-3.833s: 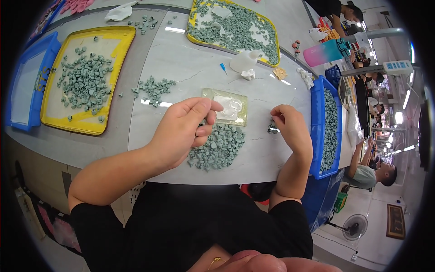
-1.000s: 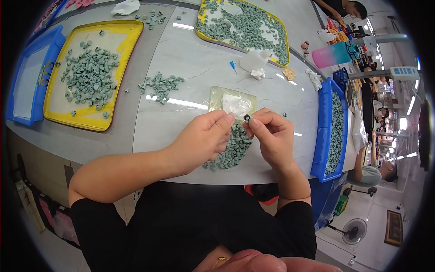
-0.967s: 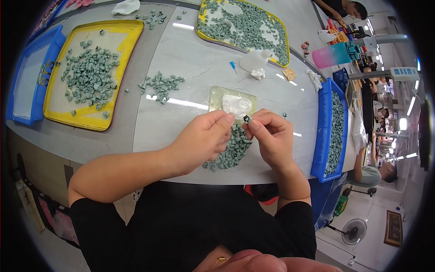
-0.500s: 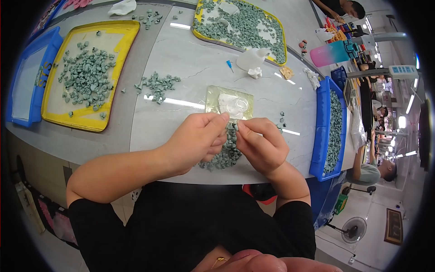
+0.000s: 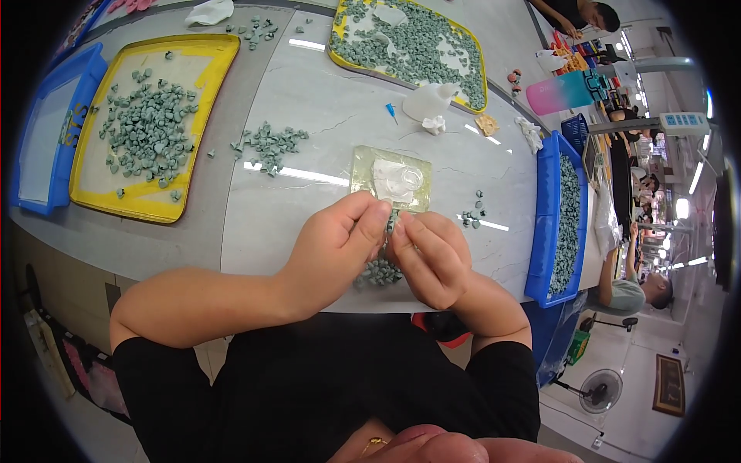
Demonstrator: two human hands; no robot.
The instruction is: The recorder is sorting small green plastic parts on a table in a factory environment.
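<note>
My left hand [image 5: 336, 243] and my right hand [image 5: 432, 258] meet at the near middle of the table, thumbs and forefingers pinched together. Between the fingertips sits a small grey-green piece [image 5: 392, 222], which both hands grip; its exact shape is mostly covered. Under and between the hands lies a pile of similar grey-green pieces [image 5: 378, 273], partly hidden by them. Just beyond the fingertips is a translucent yellowish pad [image 5: 421, 199] with a crumpled white sheet [image 5: 390, 177] on it. A few loose pieces [image 5: 472, 219] lie right of my right hand.
At left stand a yellow-rimmed tray [image 5: 210, 100] of pieces and a blue tray [image 5: 23, 174]. Another yellow-rimmed tray [image 5: 485, 77] is at the back, near a white squeeze bottle [image 5: 426, 102] and blue needle tip [image 5: 391, 113]. A blue bin [image 5: 546, 220] bounds the right.
My right hand has moved left and slightly nearer, closing up against the left hand. The small piece is now between both hands' fingertips, and more of the pile is covered.
</note>
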